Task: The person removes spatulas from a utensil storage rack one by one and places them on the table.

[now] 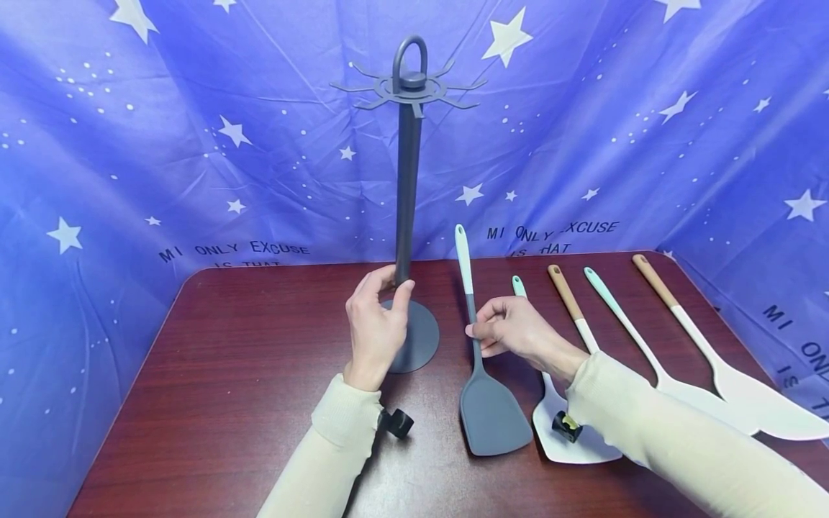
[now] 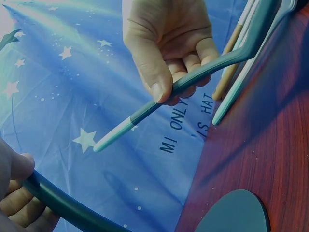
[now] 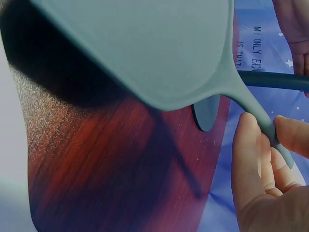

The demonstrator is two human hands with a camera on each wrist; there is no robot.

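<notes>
A dark grey utensil stand [image 1: 406, 187] rises from a round base [image 1: 417, 338], with a ring of hooks [image 1: 414, 88] and a loop at its top. My left hand [image 1: 378, 316] grips the stand's pole low down, just above the base. To the right, my right hand [image 1: 518, 332] pinches the shaft of a grey spatula [image 1: 495, 417] with a pale mint handle end [image 1: 463, 259]. In the left wrist view the spatula's shaft [image 2: 207, 72] is lifted off the table, thumb on one side and fingers on the other. The right wrist view shows its blade [image 3: 169, 48] above the tabletop.
A white spatula with a mint handle [image 1: 576, 439] lies partly under my right forearm. Farther right are utensils with a wooden handle [image 1: 565, 291], a mint handle [image 1: 609, 295] and another wooden handle [image 1: 654, 280]. A blue star-patterned cloth [image 1: 259, 144] hangs behind the reddish-brown table [image 1: 227, 374].
</notes>
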